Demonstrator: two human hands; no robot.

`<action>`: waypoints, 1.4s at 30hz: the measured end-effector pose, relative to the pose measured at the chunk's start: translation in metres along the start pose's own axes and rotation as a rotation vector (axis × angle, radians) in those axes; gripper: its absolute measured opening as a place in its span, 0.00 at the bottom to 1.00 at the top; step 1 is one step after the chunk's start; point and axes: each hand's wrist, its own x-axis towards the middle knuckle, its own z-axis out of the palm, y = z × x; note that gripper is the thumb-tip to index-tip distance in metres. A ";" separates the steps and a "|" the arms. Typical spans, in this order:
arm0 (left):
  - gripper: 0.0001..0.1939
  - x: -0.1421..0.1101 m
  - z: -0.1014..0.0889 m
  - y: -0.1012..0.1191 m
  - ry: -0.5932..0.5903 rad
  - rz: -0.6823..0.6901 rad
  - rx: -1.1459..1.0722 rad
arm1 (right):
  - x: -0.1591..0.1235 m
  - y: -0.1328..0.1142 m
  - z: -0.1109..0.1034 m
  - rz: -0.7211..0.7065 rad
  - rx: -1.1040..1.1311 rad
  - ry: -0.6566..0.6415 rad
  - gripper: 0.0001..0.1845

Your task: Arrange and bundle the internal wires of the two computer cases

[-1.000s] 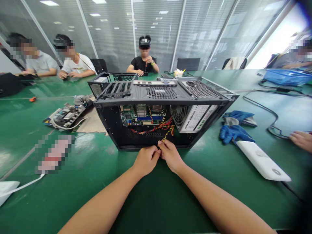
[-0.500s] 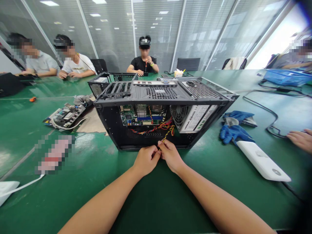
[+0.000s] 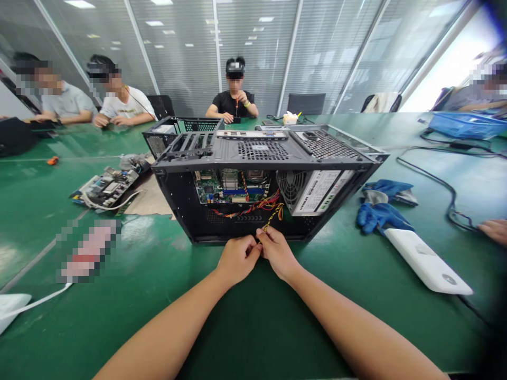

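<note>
An open black computer case [image 3: 170, 184] lies in front of me, its side facing me. Inside are a green motherboard [image 3: 209, 192], a power supply [image 3: 322, 192] with a fan, and a bundle of coloured wires [image 3: 237, 212]. A yellow and black cable [image 3: 272, 215] runs from the bundle down to my hands at the case's near edge. My right hand [image 3: 278, 252] is closed, pinching this cable. Fingertip to fingertip with it, my left hand [image 3: 237, 259] is closed too; what it grips is hidden behind the fingers.
Blue gloves [image 3: 382, 214] and a white power bank [image 3: 428, 261] lie to the right, by a black cable [image 3: 439, 184]. Left are a loose circuit board [image 3: 106, 187] and a blurred pinkish object [image 3: 90, 248]. Several people sit around the green table [image 3: 130, 322]; one's hand [image 3: 494, 232] shows far right.
At the far right, another person's hand has drawn back toward the frame's edge, and the black cable near it has shifted right. My own hands have stayed in place.
</note>
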 end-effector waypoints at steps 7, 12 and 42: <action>0.10 0.001 0.000 -0.001 -0.005 -0.021 -0.006 | 0.000 0.000 0.000 0.004 0.000 0.006 0.21; 0.10 0.000 0.001 -0.002 -0.005 -0.019 0.004 | 0.000 0.000 0.001 -0.001 0.005 0.008 0.21; 0.10 0.000 0.001 -0.001 -0.043 -0.013 0.051 | 0.002 0.005 -0.002 -0.003 -0.035 -0.004 0.20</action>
